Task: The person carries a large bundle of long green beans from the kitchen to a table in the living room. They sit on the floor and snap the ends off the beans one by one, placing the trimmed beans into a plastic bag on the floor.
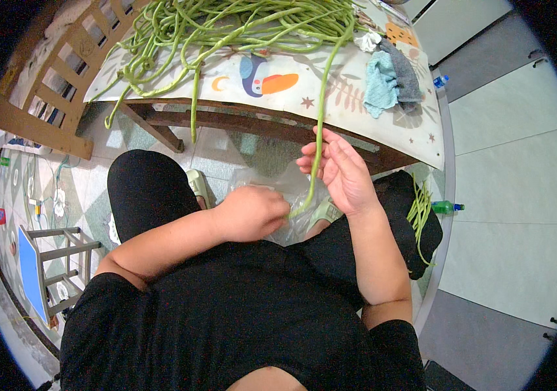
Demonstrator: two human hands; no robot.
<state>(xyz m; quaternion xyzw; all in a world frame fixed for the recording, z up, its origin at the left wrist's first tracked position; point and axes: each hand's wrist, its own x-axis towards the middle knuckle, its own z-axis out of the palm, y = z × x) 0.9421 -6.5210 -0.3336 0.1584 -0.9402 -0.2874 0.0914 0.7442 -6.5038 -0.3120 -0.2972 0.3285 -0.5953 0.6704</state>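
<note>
A single yardlong bean (321,98) hangs from the table edge down between my knees, its upper part reaching into a big tangled heap of green yardlong beans (226,29) on the table. Around its middle curl the fingers of my right hand (347,173), loosely, palm turned toward the bean. My left hand (252,212) is closed at the bean's lower end; its fingertips are mostly hidden behind the back of the hand. Beneath both hands, a clear plastic bag (242,177) lies between my legs, its contents mostly hidden.
A light blue cloth (380,85) and a grey cloth (405,68) lie at the table's right side. Several thin beans (418,212) rest by my right knee, beside a green bottle (443,207). To the left are a wooden slatted chair (47,104) and a blue-topped stool (31,270).
</note>
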